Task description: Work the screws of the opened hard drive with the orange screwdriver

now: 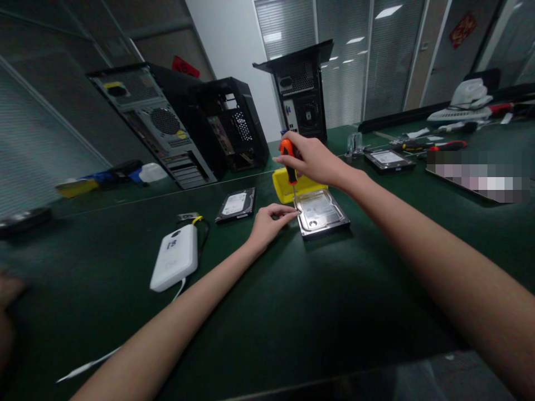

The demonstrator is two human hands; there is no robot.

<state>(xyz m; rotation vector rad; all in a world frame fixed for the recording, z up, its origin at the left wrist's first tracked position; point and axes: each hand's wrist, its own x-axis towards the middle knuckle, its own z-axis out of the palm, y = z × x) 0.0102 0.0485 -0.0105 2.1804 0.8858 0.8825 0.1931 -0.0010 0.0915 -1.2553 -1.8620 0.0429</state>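
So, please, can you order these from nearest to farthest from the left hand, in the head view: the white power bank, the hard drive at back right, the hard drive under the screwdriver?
1. Hard drive under the screwdriver: immediately right of the left hand.
2. White power bank: off to its left.
3. Back-right hard drive: far right, deeper on the table.

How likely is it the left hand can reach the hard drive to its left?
Probably yes: the left hand is close beside that hard drive, with nothing visible between them, though the fingertips are at another drive.
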